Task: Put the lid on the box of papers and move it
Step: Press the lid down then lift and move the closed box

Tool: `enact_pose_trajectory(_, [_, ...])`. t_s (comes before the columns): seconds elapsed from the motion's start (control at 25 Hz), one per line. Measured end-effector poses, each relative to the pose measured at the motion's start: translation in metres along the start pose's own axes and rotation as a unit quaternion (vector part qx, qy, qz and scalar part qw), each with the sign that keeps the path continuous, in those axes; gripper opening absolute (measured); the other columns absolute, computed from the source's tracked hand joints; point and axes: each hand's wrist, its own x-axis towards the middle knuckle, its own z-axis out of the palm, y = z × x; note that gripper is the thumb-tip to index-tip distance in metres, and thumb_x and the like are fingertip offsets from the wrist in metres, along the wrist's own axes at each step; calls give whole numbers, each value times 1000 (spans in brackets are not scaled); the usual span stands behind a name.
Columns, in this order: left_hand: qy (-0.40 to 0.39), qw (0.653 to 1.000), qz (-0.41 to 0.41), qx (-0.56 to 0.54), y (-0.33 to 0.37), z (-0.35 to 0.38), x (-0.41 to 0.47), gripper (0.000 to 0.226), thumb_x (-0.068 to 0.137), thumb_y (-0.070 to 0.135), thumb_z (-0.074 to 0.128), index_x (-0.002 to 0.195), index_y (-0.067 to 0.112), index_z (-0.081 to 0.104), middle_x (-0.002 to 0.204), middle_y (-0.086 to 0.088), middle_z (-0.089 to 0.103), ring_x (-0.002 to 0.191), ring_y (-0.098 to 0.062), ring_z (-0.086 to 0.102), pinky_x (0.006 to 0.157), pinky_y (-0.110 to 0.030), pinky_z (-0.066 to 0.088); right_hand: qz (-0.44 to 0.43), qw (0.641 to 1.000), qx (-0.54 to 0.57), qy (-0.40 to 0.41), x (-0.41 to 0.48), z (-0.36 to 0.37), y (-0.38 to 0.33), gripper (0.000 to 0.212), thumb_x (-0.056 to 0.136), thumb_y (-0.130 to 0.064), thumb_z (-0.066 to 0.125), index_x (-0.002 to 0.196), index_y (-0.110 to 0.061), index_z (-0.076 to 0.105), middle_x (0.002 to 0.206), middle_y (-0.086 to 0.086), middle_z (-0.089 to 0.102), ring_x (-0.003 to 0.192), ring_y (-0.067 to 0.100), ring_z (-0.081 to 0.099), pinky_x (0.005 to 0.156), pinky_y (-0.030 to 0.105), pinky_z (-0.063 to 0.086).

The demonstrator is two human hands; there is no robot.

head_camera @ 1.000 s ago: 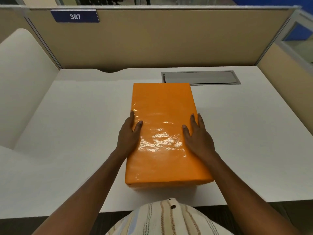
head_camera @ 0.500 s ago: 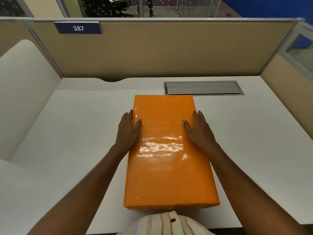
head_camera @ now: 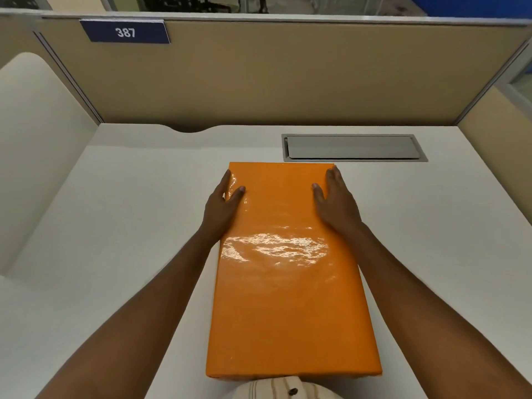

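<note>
A glossy orange box [head_camera: 288, 298] lies lengthwise on the white desk [head_camera: 129, 226], and its orange lid covers the whole top. No papers show. My left hand [head_camera: 221, 208] clasps the left edge near the far end, thumb on top and fingers down the side. My right hand [head_camera: 336, 205] clasps the right edge opposite it in the same way. The box's near end reaches the desk's front edge by my striped shirt [head_camera: 282, 390].
A grey metal cable hatch [head_camera: 352, 146] is set into the desk just beyond the box's far end. Tan partition walls [head_camera: 288, 76] close off the back and right, with a blue sign 387 [head_camera: 125, 31]. A white curved panel [head_camera: 34, 139] stands on the left.
Both hands have slid along the box's sides from its middle to near its far end. The view has tilted up and closer, so the box fills more of the frame.
</note>
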Motion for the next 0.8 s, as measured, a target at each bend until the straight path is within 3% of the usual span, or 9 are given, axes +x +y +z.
enact_pose_trajectory(0.4, [-5,999,14,31,3,2,0,65,96,44,44,152,26,15,154,-9,36,133,-34,45,106,-49,39,-5,1000,-1,22,2,4,3,67,96,-50,31,151,-16,12,161,1,7,140,33,30,110,46,30])
enact_pose_trajectory(0.56, [32,997,11,67,17,-2,-15,65,98,45,38,153,20,13,156,-11,33,139,-35,37,111,-50,30,31,990,128,47,-3,-9,-2,62,96,-42,42,148,-12,25,155,9,28,138,34,34,109,48,32])
enact_pose_trajectory(0.64, [67,994,-1,84,22,-7,-25,62,99,46,32,152,15,20,155,-13,33,141,-34,34,113,-50,26,49,970,204,122,-12,-19,-2,55,94,-36,49,141,-9,40,146,13,44,132,34,44,104,48,39])
enact_pose_trajectory(0.72, [71,994,-19,81,24,-12,-41,60,99,48,32,148,15,31,154,-13,35,139,-32,37,112,-50,29,46,961,211,171,-28,-25,3,46,94,-34,51,132,-7,51,136,15,56,122,33,54,97,46,46])
enact_pose_trajectory(0.8, [71,996,-13,47,19,-17,-70,45,99,47,33,131,22,53,146,-11,47,119,-17,57,101,-42,40,37,964,214,156,-53,-27,16,43,95,-35,47,128,-7,55,131,14,59,118,32,57,93,42,48])
